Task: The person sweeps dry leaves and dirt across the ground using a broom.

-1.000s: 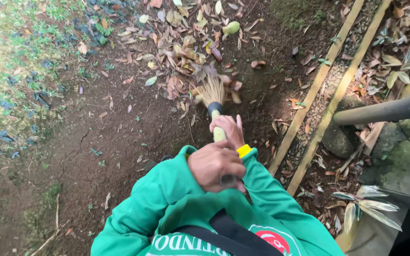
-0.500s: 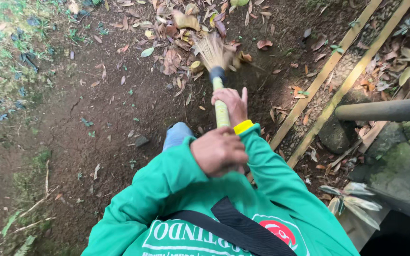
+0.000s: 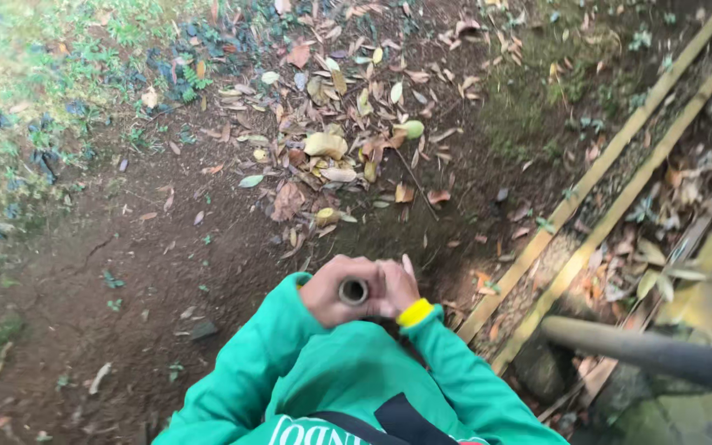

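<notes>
Your left hand (image 3: pixel 335 290) and right hand (image 3: pixel 395 287) both gripped broom handle (image 3: pixel 353 291) (seen end-on, brush probably hidden below); leaf pile (image 3: pixel 331 156) lay ahead on dirt.

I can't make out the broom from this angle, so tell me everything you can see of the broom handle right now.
Only the top end of the broom handle shows, seen end-on: a small round hollow tube, pale rim, dark inside, perhaps bamboo. It points almost straight at the camera, so its shaft and bristles are hidden. The left hand wraps it from one side and the right hand, with a yellow cuff at the wrist, closes on the other. It is held above bare soil, near scattered dry leaves.
</notes>
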